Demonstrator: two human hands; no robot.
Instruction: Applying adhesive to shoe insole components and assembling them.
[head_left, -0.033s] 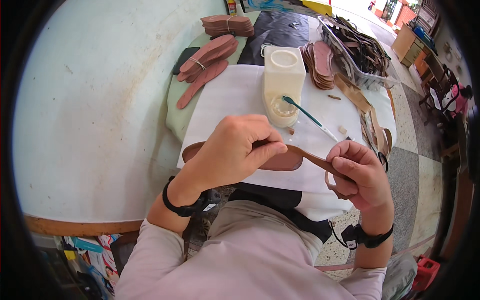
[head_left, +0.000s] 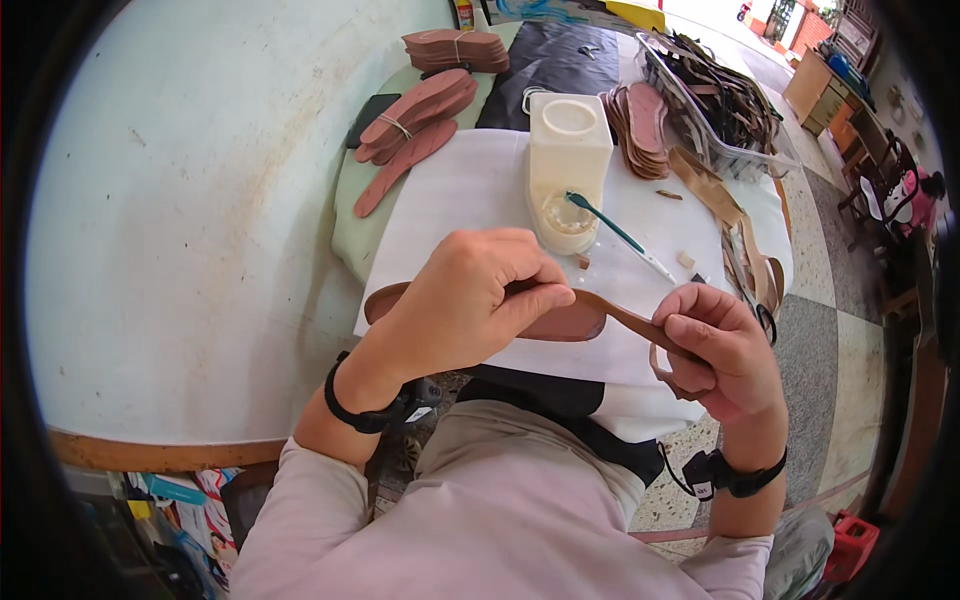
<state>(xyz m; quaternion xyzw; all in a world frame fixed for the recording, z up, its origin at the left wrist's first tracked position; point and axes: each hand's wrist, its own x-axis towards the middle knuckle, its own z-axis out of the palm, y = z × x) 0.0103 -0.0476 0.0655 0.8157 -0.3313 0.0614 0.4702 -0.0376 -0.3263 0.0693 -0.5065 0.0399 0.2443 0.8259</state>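
A reddish-brown shoe insole lies across the front of the white sheet, its middle hidden behind my left hand. That hand pinches a narrow brown strip at the insole's far edge. Further right, my right hand grips the same strip between thumb and fingers, and its loose end curls below the palm. Between the hands the strip runs slightly downward to the right. Beyond them stands a cream plastic glue container with an open round well. A teal-and-white brush leans from the well onto the sheet.
Bundled insoles lie at the back left, and a fanned stack of insoles is right of the container. A clear bin of dark strips stands at the back right. Brown strips and black-handled scissors lie along the right edge.
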